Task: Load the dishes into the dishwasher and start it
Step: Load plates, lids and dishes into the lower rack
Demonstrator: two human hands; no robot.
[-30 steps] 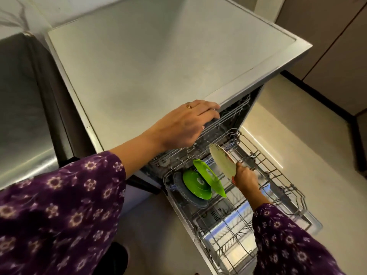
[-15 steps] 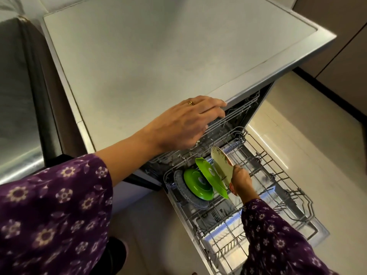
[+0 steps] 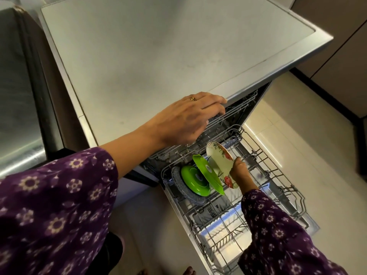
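The dishwasher's lower wire rack point(image 3: 278, 175) is pulled out over the open door. At its back stand a grey speckled plate point(image 3: 183, 187), a green bowl point(image 3: 193, 183) and a green plate point(image 3: 208, 173), all on edge. My right hand point(image 3: 241, 172) grips a cream plate with red flowers point(image 3: 219, 161), held upright right beside the green plate. My left hand point(image 3: 190, 120) rests flat, fingers spread, on the front edge of the dishwasher's top point(image 3: 158, 56), holding nothing.
The upper rack point(image 3: 228, 118) sits inside the machine under my left hand. A steel-fronted appliance point(image 3: 17, 92) stands at the left. Pale floor tiles point(image 3: 309, 147) and dark cabinets point(image 3: 341, 42) lie at the right. My toes point(image 3: 188, 270) show by the door's edge.
My right hand has brought the flowered plate down and left, up against the green plate in the rack. My left hand has stayed on the top's edge.
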